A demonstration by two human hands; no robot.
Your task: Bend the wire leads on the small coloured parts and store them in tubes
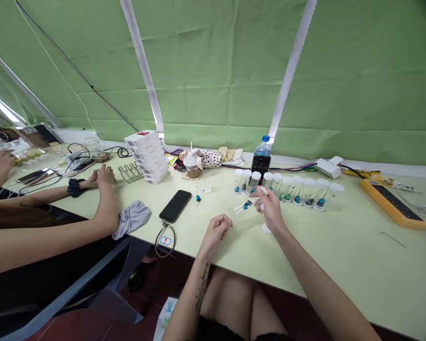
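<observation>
My right hand is closed in a pinch beside a small blue piece with thin silvery stems. What its fingers grip is too small to make out, though something white shows between them. My left hand is curled closed over the front of the table, and its fingers hide whatever they may hold. Below the right hand lies a white cap. Behind it runs a row of small clear jars with white lids, with blue and green pieces inside. Another blue piece with a wire lies near a clear jar.
A black phone with a looped strap lies left of my hands. Farther back stand stacked white boxes, a drink cup and a phone timer. An orange power strip lies right. A co-worker's hands are at left.
</observation>
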